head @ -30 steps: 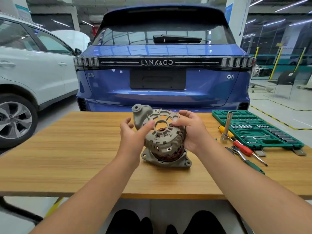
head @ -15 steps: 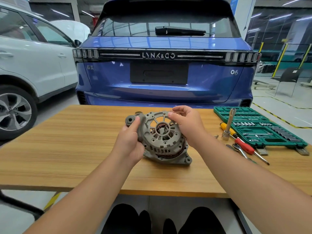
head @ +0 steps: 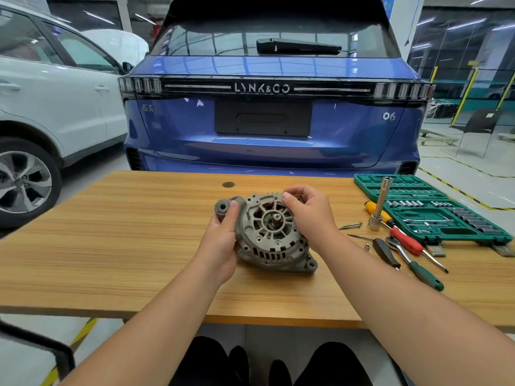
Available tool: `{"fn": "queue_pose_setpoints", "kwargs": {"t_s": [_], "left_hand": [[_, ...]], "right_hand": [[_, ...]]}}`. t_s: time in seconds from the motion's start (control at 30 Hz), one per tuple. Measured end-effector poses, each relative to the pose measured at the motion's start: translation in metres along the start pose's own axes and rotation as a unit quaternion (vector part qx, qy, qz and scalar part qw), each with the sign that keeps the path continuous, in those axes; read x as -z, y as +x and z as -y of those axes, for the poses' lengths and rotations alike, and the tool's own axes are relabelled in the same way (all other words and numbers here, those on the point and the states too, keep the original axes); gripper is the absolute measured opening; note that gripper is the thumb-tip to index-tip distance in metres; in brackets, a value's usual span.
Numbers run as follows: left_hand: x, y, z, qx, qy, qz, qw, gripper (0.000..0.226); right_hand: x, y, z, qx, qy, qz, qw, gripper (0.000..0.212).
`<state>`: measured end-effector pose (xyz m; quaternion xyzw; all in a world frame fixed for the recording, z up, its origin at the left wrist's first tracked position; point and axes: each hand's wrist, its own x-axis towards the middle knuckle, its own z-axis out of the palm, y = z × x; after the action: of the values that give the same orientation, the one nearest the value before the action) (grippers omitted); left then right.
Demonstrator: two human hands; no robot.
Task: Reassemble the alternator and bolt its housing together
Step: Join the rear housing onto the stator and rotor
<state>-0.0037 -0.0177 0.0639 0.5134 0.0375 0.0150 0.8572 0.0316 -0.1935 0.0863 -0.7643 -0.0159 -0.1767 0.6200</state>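
Note:
A grey alternator (head: 267, 235) sits on the wooden table (head: 111, 246), its slotted housing cover lying over the lower half with the shaft end showing through the centre hole. My left hand (head: 223, 240) grips the cover's left side, thumb beside the mounting ear. My right hand (head: 309, 215) holds the cover's upper right rim with curled fingers. Loose bolts (head: 350, 225) lie on the table just right of the alternator.
A green socket set case (head: 423, 207) lies open at the right. In front of it are an upright socket extension (head: 379, 204), a red-handled screwdriver (head: 404, 240), a green-handled ratchet (head: 418, 268) and a black-handled tool (head: 386, 253). A blue car stands behind the table, a white car to the left.
The cover, held tilted above the lower half a second ago, has come down onto it. Both hands followed it down and keep hold of its rim.

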Motion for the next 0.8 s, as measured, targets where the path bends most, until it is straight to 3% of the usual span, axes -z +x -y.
{"fn": "queue_pose_setpoints", "kwargs": {"t_s": [0.2, 0.53, 0.67, 0.8], "left_hand": [[-0.001, 0.001, 0.004, 0.005, 0.080, 0.021, 0.997, 0.034], [0.005, 0.001, 0.017, -0.008, 0.121, 0.063, 0.991, 0.020], [0.014, -0.001, 0.023, -0.033, 0.126, 0.063, 0.989, 0.043], [0.018, -0.001, 0.028, -0.047, 0.130, 0.065, 0.988, 0.040]], "right_hand": [[0.004, 0.002, -0.010, -0.007, 0.004, -0.013, 1.000, 0.004], [0.005, 0.009, -0.009, -0.015, -0.059, 0.017, 0.998, 0.004], [0.005, 0.014, -0.005, -0.035, -0.097, 0.031, 0.994, 0.037], [0.003, 0.016, -0.001, -0.039, -0.120, 0.043, 0.991, 0.041]]}}
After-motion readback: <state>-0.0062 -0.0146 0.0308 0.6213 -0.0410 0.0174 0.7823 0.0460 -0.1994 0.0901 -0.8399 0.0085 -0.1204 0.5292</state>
